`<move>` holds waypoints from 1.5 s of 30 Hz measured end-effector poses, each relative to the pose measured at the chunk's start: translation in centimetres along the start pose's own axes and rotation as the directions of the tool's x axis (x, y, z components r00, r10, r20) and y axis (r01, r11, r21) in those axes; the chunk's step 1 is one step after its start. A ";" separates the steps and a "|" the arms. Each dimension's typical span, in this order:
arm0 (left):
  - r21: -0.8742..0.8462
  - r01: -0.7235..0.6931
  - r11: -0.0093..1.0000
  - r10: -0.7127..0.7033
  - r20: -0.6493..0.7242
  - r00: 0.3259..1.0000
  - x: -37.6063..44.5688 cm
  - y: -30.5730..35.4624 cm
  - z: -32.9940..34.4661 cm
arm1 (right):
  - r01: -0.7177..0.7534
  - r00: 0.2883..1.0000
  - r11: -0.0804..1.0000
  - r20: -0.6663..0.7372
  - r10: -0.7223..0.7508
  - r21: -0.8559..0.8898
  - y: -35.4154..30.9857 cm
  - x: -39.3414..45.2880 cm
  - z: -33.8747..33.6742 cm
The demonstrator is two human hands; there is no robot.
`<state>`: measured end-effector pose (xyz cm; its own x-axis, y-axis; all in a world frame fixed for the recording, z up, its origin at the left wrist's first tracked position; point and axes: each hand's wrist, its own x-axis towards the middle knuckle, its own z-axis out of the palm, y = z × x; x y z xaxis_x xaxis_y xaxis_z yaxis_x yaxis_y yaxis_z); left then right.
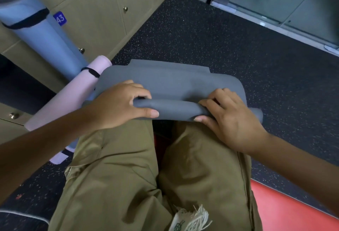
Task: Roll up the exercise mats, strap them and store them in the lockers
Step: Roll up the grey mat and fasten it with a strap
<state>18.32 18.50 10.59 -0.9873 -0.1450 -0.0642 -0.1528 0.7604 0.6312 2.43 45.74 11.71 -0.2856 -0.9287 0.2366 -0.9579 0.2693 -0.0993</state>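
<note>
A grey exercise mat point(170, 82) lies over my knees and the floor, its near edge curled into a thin roll point(176, 110). My left hand point(117, 105) grips the left end of that roll, fingers over the top and thumb along the front. My right hand point(229, 119) grips the right end the same way. A pink rolled mat point(73, 95) with a black strap lies to the left, partly under the grey mat. A blue rolled mat point(42, 34) with a black strap leans against the lockers point(102, 16).
Tan lockers numbered 42 and 43 with small knobs fill the upper left. One dark locker opening point(16, 84) shows at the left edge. Dark speckled floor point(238, 47) spreads ahead. A glass door is at the upper right. A red surface point(286, 210) sits under me.
</note>
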 end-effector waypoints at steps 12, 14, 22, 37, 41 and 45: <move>0.332 -0.197 0.922 0.270 -0.190 0.944 -0.7 0.1 0.5 | -0.216 0.936 0.899 0.344 0.079 0.380 2.9 3.9 -2.2; 0.459 -0.211 0.863 0.344 -0.227 0.911 -1.1 -0.1 1.1 | -0.229 0.932 0.883 0.355 0.076 0.410 3.2 4.2 -2.1; 0.273 -0.207 0.940 0.225 -0.036 0.974 0.7 0.7 -0.9 | -0.186 0.967 0.928 0.230 0.114 0.323 2.9 4.2 -1.7; 0.011 -0.119 0.993 0.119 -0.037 0.992 2.9 0.6 -2.7 | -0.187 0.978 0.942 -0.032 0.204 0.279 2.8 4.0 0.0; 0.112 -0.170 0.979 0.188 -0.183 0.965 2.4 1.2 -3.2 | -0.302 0.952 0.861 0.173 0.252 0.408 4.2 6.3 -0.8; 0.359 -0.167 0.918 0.303 -0.366 0.880 1.7 1.1 -1.3 | -0.388 0.906 0.794 0.350 0.236 0.468 5.0 7.7 -1.5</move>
<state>16.54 18.31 12.18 -0.8997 -0.1286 0.4172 0.0094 0.9497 0.3130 -4.55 40.33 14.51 -0.4749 -0.8676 -0.1476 -0.6370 0.4546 -0.6225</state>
